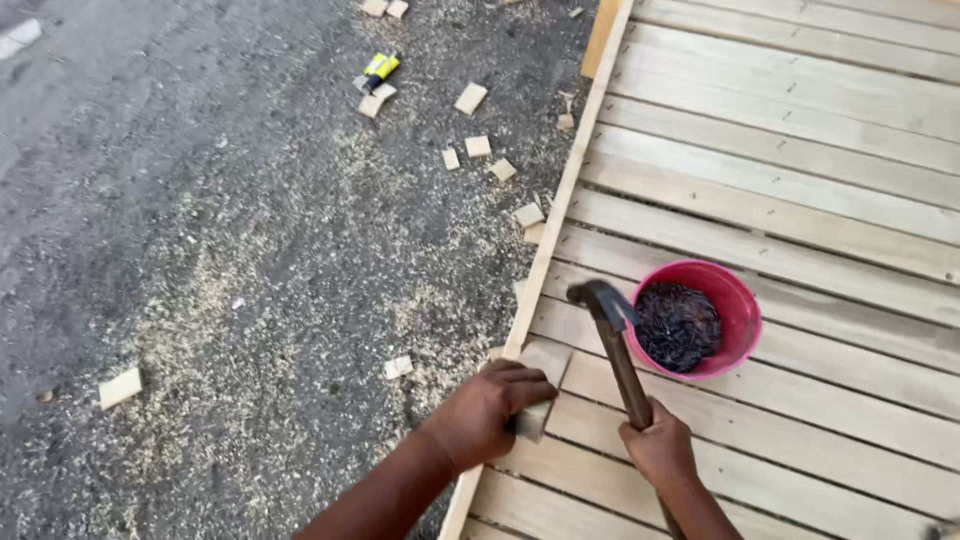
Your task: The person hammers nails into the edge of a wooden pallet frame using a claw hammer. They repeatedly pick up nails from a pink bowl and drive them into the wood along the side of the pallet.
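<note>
Now, as I see it from the head camera:
Left hand [490, 410]: my fingers are curled tight around a small wooden block [540, 385], pressing it down at the left edge of the slatted wooden panel [800, 150].
Right hand [657, 447]: my fingers are wrapped fully around the handle of a hammer [612, 335], gripping low on the shaft.
Hammer: its dark head sits raised above the slats, just right of the block and just left of the pink bowl [740, 300]; I cannot tell whether the head touches the wood.
Wooden block: pale, squarish, lying against the panel's left edge rail, partly hidden under my left fingers.
Pink bowl: round, resting on the slats near the panel's left edge, filled with dark nails [678, 325].
Ground [150, 200]: grey, strewn with sawdust and scattered wood offcuts [470, 98] left of the panel.
Yellow tool [380, 68]: small, yellow and black, lying on the ground well apart from my hands.
</note>
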`<state>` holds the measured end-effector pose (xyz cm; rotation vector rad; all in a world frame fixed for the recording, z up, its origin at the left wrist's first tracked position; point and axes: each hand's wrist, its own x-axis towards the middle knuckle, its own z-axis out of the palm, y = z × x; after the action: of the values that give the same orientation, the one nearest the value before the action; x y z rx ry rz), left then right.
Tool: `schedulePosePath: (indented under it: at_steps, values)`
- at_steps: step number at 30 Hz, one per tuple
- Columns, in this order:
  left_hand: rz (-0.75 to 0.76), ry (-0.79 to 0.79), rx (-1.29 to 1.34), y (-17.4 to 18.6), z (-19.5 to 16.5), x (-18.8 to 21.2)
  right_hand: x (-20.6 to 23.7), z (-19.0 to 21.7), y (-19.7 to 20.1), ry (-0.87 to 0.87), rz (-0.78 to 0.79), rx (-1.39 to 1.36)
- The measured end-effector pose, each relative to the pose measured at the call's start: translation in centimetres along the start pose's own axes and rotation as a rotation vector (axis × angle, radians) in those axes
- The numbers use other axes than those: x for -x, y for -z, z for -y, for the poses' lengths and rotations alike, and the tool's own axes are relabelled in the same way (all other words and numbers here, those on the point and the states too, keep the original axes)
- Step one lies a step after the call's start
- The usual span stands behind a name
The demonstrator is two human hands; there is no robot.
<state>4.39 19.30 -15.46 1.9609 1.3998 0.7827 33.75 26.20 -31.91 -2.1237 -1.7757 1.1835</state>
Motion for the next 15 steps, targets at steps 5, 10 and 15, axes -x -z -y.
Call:
schedulePosePath:
  at_steps: [5,10,15]
  values:
    - [0.004,0.018,-0.008,-0.3,0.1,-0.4,0.0,0.1,-1.3,0.097,0.029,0.125]
    - [0.02,0.048,-0.026,0.1,-0.2,-0.3,-3.0,0.1,-0.2,0.001,0.076,0.227]
    - [0.039,0.07,-0.03,0.2,-0.1,-0.4,-1.2,-0.8,-0.4,0.122,-0.039,0.049]
